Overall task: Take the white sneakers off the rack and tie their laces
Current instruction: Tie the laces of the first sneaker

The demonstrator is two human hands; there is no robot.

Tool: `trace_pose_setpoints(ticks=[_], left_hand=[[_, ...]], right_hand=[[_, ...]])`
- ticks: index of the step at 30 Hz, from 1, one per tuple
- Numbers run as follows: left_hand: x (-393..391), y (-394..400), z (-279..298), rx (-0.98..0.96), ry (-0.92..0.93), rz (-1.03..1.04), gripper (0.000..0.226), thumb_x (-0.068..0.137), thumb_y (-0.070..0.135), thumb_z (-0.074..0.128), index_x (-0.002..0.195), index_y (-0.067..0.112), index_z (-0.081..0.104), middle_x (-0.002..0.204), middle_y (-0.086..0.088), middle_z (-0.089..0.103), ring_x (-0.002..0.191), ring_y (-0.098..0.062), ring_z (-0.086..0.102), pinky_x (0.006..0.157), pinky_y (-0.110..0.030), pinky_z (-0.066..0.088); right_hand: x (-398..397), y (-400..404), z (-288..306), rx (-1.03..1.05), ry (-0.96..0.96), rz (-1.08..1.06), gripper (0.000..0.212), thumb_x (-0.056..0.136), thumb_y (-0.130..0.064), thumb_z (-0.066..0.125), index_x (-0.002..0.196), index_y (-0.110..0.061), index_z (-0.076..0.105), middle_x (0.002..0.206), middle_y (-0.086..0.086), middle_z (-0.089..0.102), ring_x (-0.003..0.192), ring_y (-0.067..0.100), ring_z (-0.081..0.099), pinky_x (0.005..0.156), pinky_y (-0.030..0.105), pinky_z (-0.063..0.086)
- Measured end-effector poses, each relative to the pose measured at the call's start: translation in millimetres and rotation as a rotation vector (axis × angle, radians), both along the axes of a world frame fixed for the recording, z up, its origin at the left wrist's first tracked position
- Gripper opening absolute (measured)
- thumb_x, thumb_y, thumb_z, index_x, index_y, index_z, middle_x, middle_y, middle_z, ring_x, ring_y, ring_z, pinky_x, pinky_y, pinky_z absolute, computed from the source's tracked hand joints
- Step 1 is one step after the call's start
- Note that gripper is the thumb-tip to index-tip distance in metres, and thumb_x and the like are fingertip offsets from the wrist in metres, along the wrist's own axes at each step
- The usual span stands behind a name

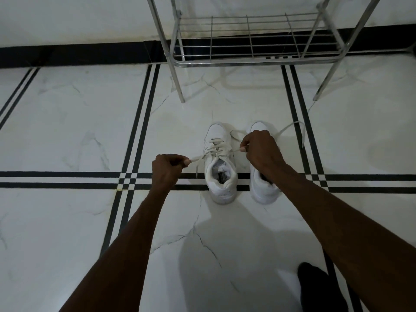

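Two white sneakers stand side by side on the floor, toes pointing away from me. The left sneaker (221, 176) has its laces (217, 150) pulled out to both sides. My left hand (167, 171) pinches one lace end to the left of that shoe. My right hand (262, 147) pinches the other lace end to the shoe's right, above the right sneaker (264, 190) and hiding its middle. A loose lace (292, 127) from the right sneaker trails to the right on the floor.
A metal shoe rack (252, 61) stands just beyond the sneakers against the wall, its lowest wire shelf bare. The floor is white marble tile with black stripes (67, 179). A dark foot or sock (315, 287) shows at the bottom right.
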State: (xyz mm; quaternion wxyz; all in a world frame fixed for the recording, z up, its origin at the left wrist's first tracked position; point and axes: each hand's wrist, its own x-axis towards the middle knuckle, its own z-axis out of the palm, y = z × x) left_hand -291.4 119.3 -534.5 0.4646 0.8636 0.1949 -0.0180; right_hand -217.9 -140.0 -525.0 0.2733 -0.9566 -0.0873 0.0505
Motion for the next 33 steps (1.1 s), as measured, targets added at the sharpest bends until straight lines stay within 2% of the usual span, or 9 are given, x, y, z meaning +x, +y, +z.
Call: trace_pose_setpoints(ticks=[2, 4, 6, 9, 11, 14, 17, 22, 33], left_hand=[[2.7, 3.4, 5.4, 0.062, -0.033, -0.113, 0.018, 0.09, 0.017, 0.076, 0.106, 0.009, 0.08, 0.102, -0.008, 0.079, 0.095, -0.018, 0.072, 0.082, -0.023, 0.055], [7.4, -1.1, 11.8, 0.058, -0.065, -0.195, 0.031, 0.093, 0.022, 0.072, 0.123, 0.014, 0.072, 0.121, -0.003, 0.072, 0.108, -0.017, 0.067, 0.084, -0.028, 0.054], [10.5, -13.3, 16.2, 0.028, -0.073, -0.28, 0.048, 0.096, 0.025, 0.069, 0.142, 0.02, 0.056, 0.141, -0.002, 0.058, 0.123, -0.015, 0.056, 0.095, -0.033, 0.05], [12.1, -35.4, 8.6, 0.085, -0.029, -0.408, 0.054, 0.09, 0.029, 0.064, 0.143, 0.021, 0.055, 0.142, -0.006, 0.06, 0.131, -0.02, 0.055, 0.116, -0.052, 0.038], [10.2, -41.4, 1.0, 0.095, 0.001, -0.355, 0.055, 0.082, 0.036, 0.06, 0.135, 0.021, 0.064, 0.131, -0.007, 0.067, 0.124, -0.027, 0.062, 0.109, -0.061, 0.041], [6.0, -43.4, 4.0, 0.082, -0.01, -0.277, 0.039, 0.088, 0.038, 0.066, 0.121, 0.021, 0.074, 0.113, -0.007, 0.076, 0.108, -0.027, 0.07, 0.098, -0.05, 0.052], [3.4, -47.7, 2.9, 0.064, -0.062, -0.247, 0.02, 0.095, 0.025, 0.068, 0.107, 0.015, 0.08, 0.099, -0.011, 0.08, 0.095, -0.027, 0.074, 0.086, -0.04, 0.057], [5.6, -37.6, -10.8, 0.4, -0.087, -0.267, 0.018, 0.097, 0.011, 0.062, 0.096, 0.009, 0.08, 0.091, -0.015, 0.069, 0.084, -0.033, 0.066, 0.071, -0.033, 0.043], [6.8, -37.2, -9.3, 0.263, -0.051, -0.127, 0.022, 0.092, -0.003, 0.061, 0.098, 0.004, 0.081, 0.096, -0.014, 0.079, 0.088, -0.027, 0.071, 0.071, -0.023, 0.042]], right_hand=[[-1.3, 3.8, 1.3, -0.003, -0.005, 0.057, 0.031, 0.077, 0.008, 0.066, 0.106, -0.003, 0.073, 0.111, 0.018, 0.071, 0.102, 0.03, 0.068, 0.086, 0.04, 0.056], [-7.9, 8.1, -1.7, 0.012, -0.025, 0.183, 0.064, 0.08, 0.006, 0.068, 0.14, -0.009, 0.052, 0.144, 0.016, 0.05, 0.128, 0.029, 0.051, 0.106, 0.04, 0.045], [-14.6, 12.3, -11.2, 0.021, -0.031, 0.353, 0.07, 0.083, -0.001, 0.069, 0.147, -0.022, 0.047, 0.152, 0.007, 0.046, 0.134, 0.022, 0.044, 0.113, 0.036, 0.037], [-16.1, 9.6, -14.5, -0.096, -0.044, 0.385, 0.043, 0.086, -0.01, 0.066, 0.125, -0.027, 0.068, 0.119, 0.004, 0.07, 0.109, 0.023, 0.064, 0.091, 0.043, 0.055], [-14.9, 5.0, -6.6, -0.21, -0.112, 0.351, 0.032, 0.085, -0.002, 0.063, 0.111, -0.016, 0.075, 0.099, 0.011, 0.074, 0.092, 0.031, 0.068, 0.075, 0.04, 0.055], [-12.3, -0.8, -3.1, -0.259, -0.149, 0.352, 0.018, 0.082, 0.003, 0.063, 0.089, -0.008, 0.076, 0.084, 0.014, 0.07, 0.082, 0.035, 0.066, 0.063, 0.039, 0.053], [-14.6, 1.1, 1.0, -0.327, -0.11, 0.305, 0.013, 0.085, 0.001, 0.059, 0.087, -0.005, 0.07, 0.091, 0.014, 0.067, 0.091, 0.033, 0.063, 0.066, 0.041, 0.052], [-17.4, 4.9, -4.0, -0.373, -0.154, 0.254, 0.007, 0.082, 0.004, 0.064, 0.081, -0.003, 0.068, 0.095, 0.016, 0.062, 0.093, 0.036, 0.059, 0.066, 0.042, 0.049], [-24.0, 12.9, -14.7, -0.375, -0.086, 0.217, 0.015, 0.086, -0.001, 0.056, 0.074, 0.0, 0.063, 0.088, 0.024, 0.063, 0.089, 0.044, 0.061, 0.084, 0.053, 0.051]])
